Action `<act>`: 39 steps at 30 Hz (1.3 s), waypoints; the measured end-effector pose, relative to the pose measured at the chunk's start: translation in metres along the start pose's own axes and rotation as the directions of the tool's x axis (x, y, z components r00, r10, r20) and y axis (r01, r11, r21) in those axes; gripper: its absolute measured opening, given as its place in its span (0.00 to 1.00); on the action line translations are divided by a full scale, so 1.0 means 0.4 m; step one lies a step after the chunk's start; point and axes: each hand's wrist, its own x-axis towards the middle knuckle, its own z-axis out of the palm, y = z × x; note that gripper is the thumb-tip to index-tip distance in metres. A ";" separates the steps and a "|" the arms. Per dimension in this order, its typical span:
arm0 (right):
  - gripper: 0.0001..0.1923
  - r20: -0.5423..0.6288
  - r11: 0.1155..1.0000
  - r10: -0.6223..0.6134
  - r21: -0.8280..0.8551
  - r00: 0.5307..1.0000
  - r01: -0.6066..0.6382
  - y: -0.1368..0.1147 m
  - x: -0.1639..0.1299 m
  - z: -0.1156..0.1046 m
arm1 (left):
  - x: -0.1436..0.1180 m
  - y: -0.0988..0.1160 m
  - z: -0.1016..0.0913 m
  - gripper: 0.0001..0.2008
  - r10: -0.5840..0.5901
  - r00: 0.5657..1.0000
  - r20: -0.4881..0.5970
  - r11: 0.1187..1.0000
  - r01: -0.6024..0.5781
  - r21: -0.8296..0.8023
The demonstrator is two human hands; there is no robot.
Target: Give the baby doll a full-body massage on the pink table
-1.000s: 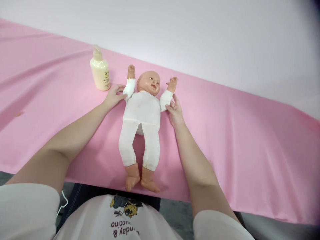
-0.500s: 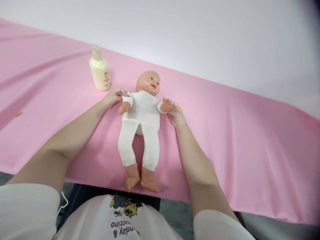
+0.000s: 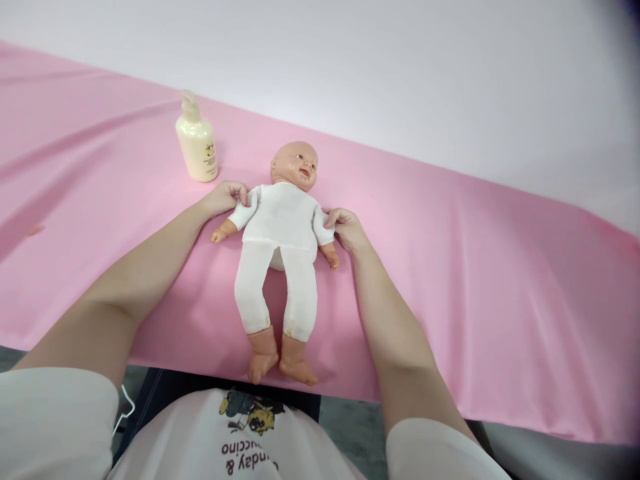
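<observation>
Two bare hands pinch the white-suited plastic baby doll (image 3: 280,227) lying face-up near the pink-covered tabletop's (image 3: 475,267) near edge: left hand (image 3: 225,197) and right hand (image 3: 346,227) each closed on a sleeve, forearms outstretched.

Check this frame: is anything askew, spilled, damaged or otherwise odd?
Nothing spilled or broken. The doll lies face up on the pink cloth, feet near the front edge. The left hand and right hand grip its upper arms. The lotion bottle stands upright. Small brownish mark at the cloth's far left.
</observation>
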 end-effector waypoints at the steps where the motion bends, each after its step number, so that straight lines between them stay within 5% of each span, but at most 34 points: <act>1: 0.14 0.008 1.000 0.004 -0.014 1.000 -0.004 0.000 0.000 -0.001 | 0.000 0.001 0.000 0.12 0.000 1.000 -0.001 1.000 0.000 0.006; 9: 0.12 0.025 0.997 -0.002 -0.077 1.000 0.004 0.012 0.003 -0.010 | 0.001 -0.002 -0.001 0.11 0.007 1.000 -0.001 0.999 -0.007 0.040; 14: 0.11 -0.064 0.999 -0.038 -0.017 0.997 0.037 0.015 0.006 -0.013 | 0.004 -0.007 -0.005 0.10 0.043 0.998 -0.042 0.994 -0.047 -0.097; 20: 0.22 -0.116 0.999 -0.034 0.022 0.993 0.037 0.028 0.029 -0.019 | 0.018 -0.020 -0.007 0.17 0.046 0.994 -0.102 0.988 -0.060 -0.143; 25: 0.35 -0.187 0.985 -0.168 -0.053 0.968 0.161 0.050 0.043 -0.018 | 0.022 -0.027 0.002 0.26 0.072 0.975 -0.208 0.995 -0.083 -0.048; 29: 0.33 -0.220 0.948 -0.241 -0.264 0.945 0.180 0.048 0.022 -0.012 | 0.018 -0.032 -0.001 0.34 0.123 0.948 -0.294 0.987 -0.087 0.132; 34: 0.32 -0.243 0.867 -0.302 -0.473 0.922 0.159 0.031 0.006 0.002 | 0.008 -0.020 0.000 0.26 0.199 0.944 -0.262 0.910 -0.079 0.407; 39: 0.30 -0.225 0.808 -0.307 -0.575 0.925 0.129 0.031 0.011 0.001 | 0.007 -0.011 0.007 0.29 0.179 0.961 -0.212 0.869 -0.053 0.493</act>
